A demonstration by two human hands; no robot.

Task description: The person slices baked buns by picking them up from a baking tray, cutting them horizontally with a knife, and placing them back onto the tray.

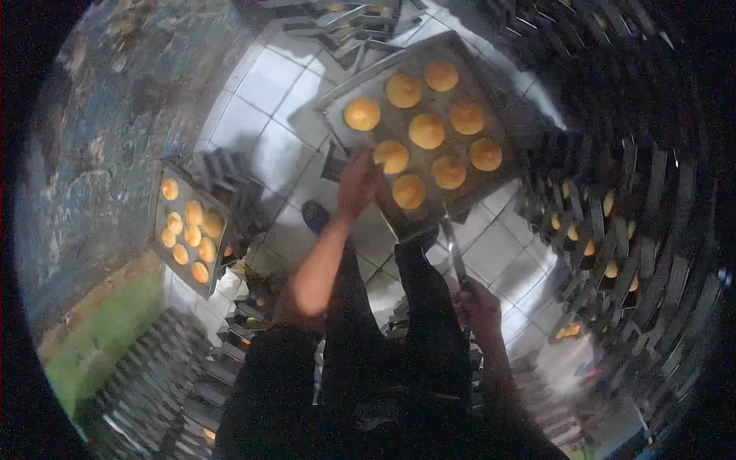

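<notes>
A dark metal baking tray (368,77) with several golden round buns (426,130) is held out in front of me over the white tiled floor. My left hand (357,184) grips the tray's near left edge. My right hand (480,307) is lower and holds a thin metal tool (455,253) whose blade reaches up to the tray's near edge. My dark trousers and shoes show below the tray.
A second tray of buns (188,228) rests on stacked empty trays at the left. A tall rack (613,230) holding more bun trays fills the right side. Stacks of empty trays (153,383) stand at lower left and at the far end. A mottled wall (92,153) is on the left.
</notes>
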